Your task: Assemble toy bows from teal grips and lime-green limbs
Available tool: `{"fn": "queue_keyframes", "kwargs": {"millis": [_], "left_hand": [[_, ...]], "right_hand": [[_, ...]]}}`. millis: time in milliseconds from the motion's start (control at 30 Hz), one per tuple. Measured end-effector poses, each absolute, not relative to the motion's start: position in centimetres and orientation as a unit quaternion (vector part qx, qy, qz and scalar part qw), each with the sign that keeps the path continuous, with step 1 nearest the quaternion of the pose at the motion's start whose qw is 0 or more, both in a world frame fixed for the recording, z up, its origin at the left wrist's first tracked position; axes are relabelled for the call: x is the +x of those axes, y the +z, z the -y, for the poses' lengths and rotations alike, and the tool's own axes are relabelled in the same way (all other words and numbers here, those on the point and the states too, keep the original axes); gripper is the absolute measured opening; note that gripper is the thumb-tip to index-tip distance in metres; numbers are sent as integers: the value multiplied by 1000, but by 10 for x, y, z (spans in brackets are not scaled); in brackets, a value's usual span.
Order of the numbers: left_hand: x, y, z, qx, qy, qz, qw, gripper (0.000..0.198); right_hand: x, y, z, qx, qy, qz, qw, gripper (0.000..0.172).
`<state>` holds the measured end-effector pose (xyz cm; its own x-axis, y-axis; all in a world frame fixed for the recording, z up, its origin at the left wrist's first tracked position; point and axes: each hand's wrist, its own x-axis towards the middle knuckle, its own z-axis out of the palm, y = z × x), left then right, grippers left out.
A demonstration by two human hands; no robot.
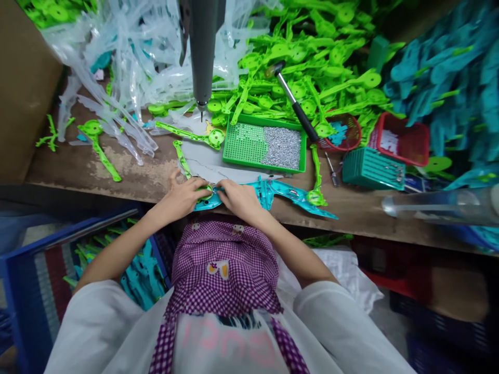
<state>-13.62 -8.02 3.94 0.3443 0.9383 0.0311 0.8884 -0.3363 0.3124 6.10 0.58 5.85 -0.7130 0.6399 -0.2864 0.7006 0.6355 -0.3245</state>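
- Bare wood of the workbench (132, 174) lies open along the near edge, left of the left hand (186, 197); only a loose green arm (102, 150) lies there.
- Mid near edge is taken by both hands, the right hand (239, 200) included, holding a teal part (280, 193).
- A hanging driver (202, 52) drops in just behind them.
- The screw tray (265, 145), hammer (298, 111), teal basket (370, 167) and red basket (401, 139) crowd the right half.
- A clear plastic pile (128, 52) and green parts pile (323, 62) wall the far edge.
- A cardboard wall (23, 88) closes the left end.
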Motion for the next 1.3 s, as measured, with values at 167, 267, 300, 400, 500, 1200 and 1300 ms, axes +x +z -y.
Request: {"fn": "queue_keyframes", "kwargs": {"millis": [167, 267, 300, 400, 500, 1200, 1300], "left_hand": [[-134, 45, 78, 798, 111, -574, 147, 43], [-133, 49, 78, 795, 111, -577, 150, 42], [-132, 50, 79, 795, 109, -577, 150, 42], [-132, 51, 79, 795, 103, -578, 151, 41], [-130, 54, 79, 797, 101, -578, 143, 42], [-130, 58, 47, 908, -15, -399, 127, 29], [-131, 56, 47, 913, -11, -391, 119, 27]], "right_hand": [[79, 52, -22, 413, -260, -872, 11, 21], [80, 52, -27, 428, -262, -865, 16, 18], [80, 52, -27, 429, -269, -862, 17, 18], [78, 54, -26, 444, -287, -848, 27, 21], [73, 54, -27, 452, -274, -848, 53, 20], [99, 53, -42, 499, -258, -827, 23, 15], [92, 56, -42, 507, -221, -831, 57, 16]]}}
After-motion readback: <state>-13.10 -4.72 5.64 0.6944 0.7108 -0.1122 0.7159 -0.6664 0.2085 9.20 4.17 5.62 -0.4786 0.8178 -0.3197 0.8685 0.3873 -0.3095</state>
